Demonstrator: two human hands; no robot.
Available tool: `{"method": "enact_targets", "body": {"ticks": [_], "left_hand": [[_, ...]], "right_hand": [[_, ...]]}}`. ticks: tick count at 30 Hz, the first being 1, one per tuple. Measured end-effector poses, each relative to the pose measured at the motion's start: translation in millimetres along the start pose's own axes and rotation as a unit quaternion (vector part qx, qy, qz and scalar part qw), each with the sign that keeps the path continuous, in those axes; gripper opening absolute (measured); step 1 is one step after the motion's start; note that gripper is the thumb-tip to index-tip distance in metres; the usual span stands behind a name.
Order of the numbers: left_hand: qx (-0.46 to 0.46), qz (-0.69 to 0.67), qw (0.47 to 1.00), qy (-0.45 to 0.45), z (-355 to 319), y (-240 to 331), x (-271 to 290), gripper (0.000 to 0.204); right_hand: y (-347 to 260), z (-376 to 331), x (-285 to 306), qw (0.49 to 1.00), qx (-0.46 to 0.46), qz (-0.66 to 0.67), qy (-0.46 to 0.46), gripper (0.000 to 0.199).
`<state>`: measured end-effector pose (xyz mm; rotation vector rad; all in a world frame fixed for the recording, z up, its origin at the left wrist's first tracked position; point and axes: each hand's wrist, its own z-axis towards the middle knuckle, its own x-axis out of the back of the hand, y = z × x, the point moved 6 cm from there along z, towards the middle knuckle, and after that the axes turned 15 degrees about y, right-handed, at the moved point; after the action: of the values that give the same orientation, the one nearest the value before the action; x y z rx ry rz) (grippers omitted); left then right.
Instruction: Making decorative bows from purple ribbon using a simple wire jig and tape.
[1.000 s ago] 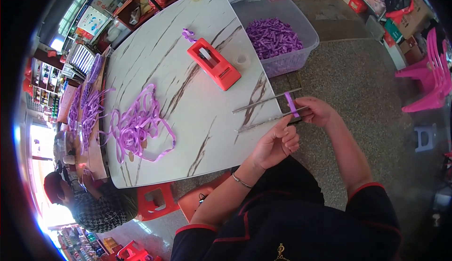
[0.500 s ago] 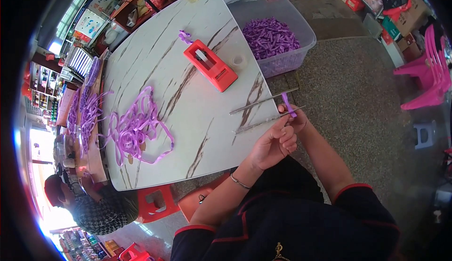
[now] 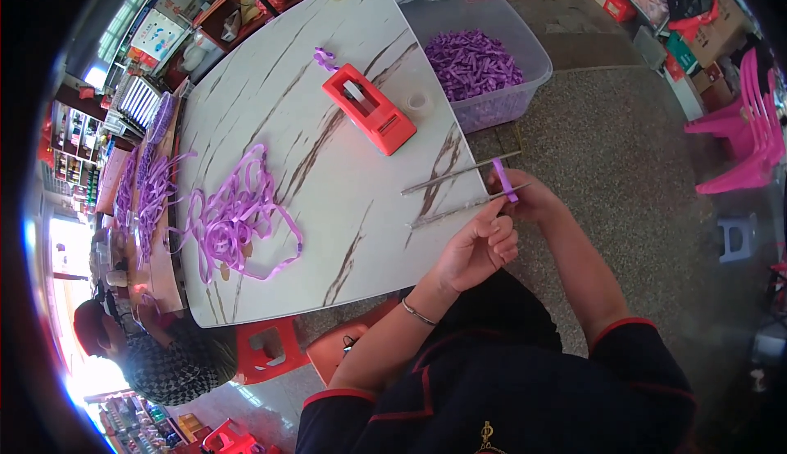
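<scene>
Clear bin point(image 3: 525, 102) full of purple ribbon pieces point(image 3: 471, 62). Left hand point(image 3: 479, 249) fingers pinched on metal rod point(image 3: 463, 206); right hand point(image 3: 529, 196) clamped on purple strip point(image 3: 505, 179).

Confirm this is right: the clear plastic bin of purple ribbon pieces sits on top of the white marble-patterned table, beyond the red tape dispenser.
Not quite. The clear plastic bin of purple ribbon pieces sits on the floor beside the white marble-patterned table, not on top of it. The head view shows this. It does lie beyond the red tape dispenser.
</scene>
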<state>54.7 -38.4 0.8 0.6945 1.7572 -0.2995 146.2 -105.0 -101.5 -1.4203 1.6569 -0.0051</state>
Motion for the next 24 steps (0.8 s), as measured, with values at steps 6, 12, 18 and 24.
{"method": "enact_targets", "body": {"ticks": [6, 12, 18, 24], "left_hand": [[-0.019, 0.024, 0.999, 0.038, -3.0, 0.6, 1.4, 0.044], [-0.011, 0.010, 1.000, 0.015, -1.0, 2.0, 1.7, 0.043], [-0.011, 0.004, 1.000, 0.010, -0.7, 0.0, 2.7, 0.042], [-0.012, -0.002, 1.000, 0.012, -1.9, -0.2, 2.2, 0.041]], "right_hand": [[-64.7, -71.1, -5.5, 0.874, 0.287, -0.246, 0.305, 0.025], [-77.0, -111.6, -84.0, 0.553, 0.435, -0.626, 0.336, 0.029], [-78.6, -83.7, -42.1, 0.731, 0.355, -0.516, 0.272, 0.026], [-55.1, -35.0, 1.8, 0.947, 0.100, -0.277, 0.127, 0.018]]}}
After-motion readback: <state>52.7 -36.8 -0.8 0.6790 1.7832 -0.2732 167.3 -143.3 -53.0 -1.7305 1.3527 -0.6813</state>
